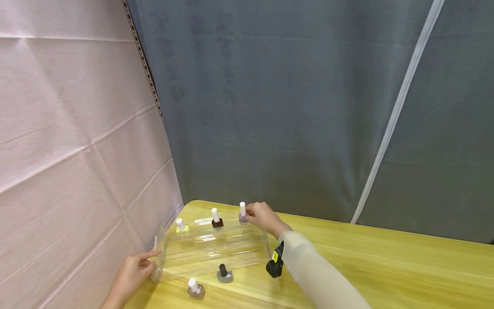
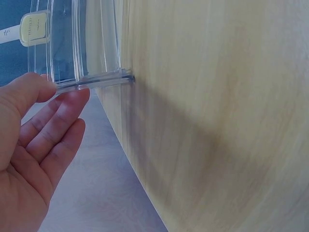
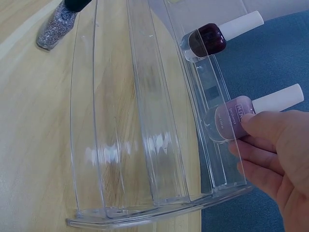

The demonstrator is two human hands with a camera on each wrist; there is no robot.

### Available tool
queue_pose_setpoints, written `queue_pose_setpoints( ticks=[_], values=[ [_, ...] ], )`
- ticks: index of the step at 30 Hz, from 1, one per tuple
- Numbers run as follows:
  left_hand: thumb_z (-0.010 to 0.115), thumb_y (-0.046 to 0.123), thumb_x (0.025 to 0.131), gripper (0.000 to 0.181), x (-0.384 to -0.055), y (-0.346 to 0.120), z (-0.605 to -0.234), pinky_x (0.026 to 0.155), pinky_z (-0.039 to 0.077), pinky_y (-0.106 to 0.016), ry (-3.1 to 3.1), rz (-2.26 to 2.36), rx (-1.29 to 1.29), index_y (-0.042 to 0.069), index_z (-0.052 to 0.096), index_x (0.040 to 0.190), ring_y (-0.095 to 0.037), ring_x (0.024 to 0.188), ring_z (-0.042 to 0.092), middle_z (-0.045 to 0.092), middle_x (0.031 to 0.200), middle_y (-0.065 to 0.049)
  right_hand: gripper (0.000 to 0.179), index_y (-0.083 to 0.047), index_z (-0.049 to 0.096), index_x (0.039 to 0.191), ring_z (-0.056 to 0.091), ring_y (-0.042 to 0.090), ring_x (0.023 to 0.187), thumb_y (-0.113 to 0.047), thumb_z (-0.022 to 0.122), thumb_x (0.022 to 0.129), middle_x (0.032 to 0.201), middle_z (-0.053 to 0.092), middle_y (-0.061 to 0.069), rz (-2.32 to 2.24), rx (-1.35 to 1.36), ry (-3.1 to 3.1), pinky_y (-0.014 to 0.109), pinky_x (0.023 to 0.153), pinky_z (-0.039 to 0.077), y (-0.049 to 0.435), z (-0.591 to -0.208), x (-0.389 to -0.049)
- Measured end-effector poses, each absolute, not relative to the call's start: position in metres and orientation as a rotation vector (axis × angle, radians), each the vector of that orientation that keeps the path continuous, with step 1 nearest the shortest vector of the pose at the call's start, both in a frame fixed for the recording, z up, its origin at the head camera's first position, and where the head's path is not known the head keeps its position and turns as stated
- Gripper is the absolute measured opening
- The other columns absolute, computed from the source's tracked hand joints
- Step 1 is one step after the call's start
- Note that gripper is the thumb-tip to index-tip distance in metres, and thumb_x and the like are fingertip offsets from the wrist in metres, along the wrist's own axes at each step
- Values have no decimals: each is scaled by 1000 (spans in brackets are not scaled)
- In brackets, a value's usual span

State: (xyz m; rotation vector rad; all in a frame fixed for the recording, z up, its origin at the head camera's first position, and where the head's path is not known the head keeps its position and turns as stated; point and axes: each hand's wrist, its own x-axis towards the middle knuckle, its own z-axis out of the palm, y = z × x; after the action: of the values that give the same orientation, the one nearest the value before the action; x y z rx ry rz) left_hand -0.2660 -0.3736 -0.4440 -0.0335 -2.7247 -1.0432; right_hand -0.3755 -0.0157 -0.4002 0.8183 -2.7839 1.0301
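A clear tiered nail polish rack stands on the table. My left hand pinches its left side panel between thumb and fingers, as the left wrist view shows. At the top tier's right end, my right hand holds a mauve nail polish bottle with a white cap, thumb on its front and fingers behind. Along that same tier stand a dark red bottle and, farther left, a pale yellow bottle, both white-capped. The lower tiers are see-through, with wood grain showing behind them.
In front of the rack, a glittery silver bottle with a black cap and a brownish bottle with a white cap sit on the wooden table. A pink cloth hangs at left, a grey-blue curtain behind.
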Motion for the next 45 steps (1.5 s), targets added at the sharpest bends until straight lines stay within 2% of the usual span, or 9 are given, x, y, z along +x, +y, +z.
queue_pose_setpoints(
  ticks=[8, 14, 19, 26, 36, 45],
  values=[
    [63, -8, 77, 33, -268, -373, -447, 36, 33, -22, -2712, -1048, -46, -3, 67, 110, -5, 39, 31, 61, 58, 1, 13, -1, 68, 98, 61, 13, 79, -7, 62, 88, 93, 68, 9, 1050, 792, -2797, 26, 65, 50, -13, -403, -375],
    [62, -7, 77, 34, -270, -371, -446, 38, 34, -23, -2721, -1058, -39, -2, 67, 110, -7, 41, 39, 63, 60, 0, 19, 0, 67, 103, 63, 20, 85, -7, 64, 86, 97, 67, 11, 1047, 768, -2788, 31, 70, 52, -10, -401, -375],
    [62, -6, 79, 34, -272, -371, -446, 37, 32, -23, -2739, -1083, -29, -2, 66, 112, -7, 40, 33, 62, 58, 0, 25, 2, 65, 110, 63, 25, 93, -10, 63, 88, 104, 66, 14, 1059, 751, -2793, 36, 77, 52, -5, -397, -372],
    [60, -8, 76, 35, -275, -378, -448, 36, 31, -22, -2752, -993, -60, -1, 67, 110, -5, 38, 27, 60, 56, 3, 26, 5, 63, 111, 63, 26, 93, -6, 62, 88, 102, 66, 15, 1049, 767, -2775, 37, 79, 51, 0, -392, -367],
    [62, -3, 80, 35, -280, -387, -446, 38, 32, -23, -2804, -1012, -15, -2, 64, 115, -7, 40, 31, 64, 63, 0, 27, 2, 63, 112, 63, 23, 93, -9, 61, 88, 104, 66, 12, 1043, 795, -2764, 35, 79, 51, 4, -384, -361],
    [63, -3, 79, 35, -290, -390, -451, 38, 32, -23, -2778, -979, -60, -2, 65, 113, -7, 40, 32, 63, 60, 2, 27, -1, 63, 114, 62, 22, 94, -9, 60, 89, 107, 65, 11, 1047, 797, -2760, 34, 79, 51, 10, -383, -354]
  ],
)
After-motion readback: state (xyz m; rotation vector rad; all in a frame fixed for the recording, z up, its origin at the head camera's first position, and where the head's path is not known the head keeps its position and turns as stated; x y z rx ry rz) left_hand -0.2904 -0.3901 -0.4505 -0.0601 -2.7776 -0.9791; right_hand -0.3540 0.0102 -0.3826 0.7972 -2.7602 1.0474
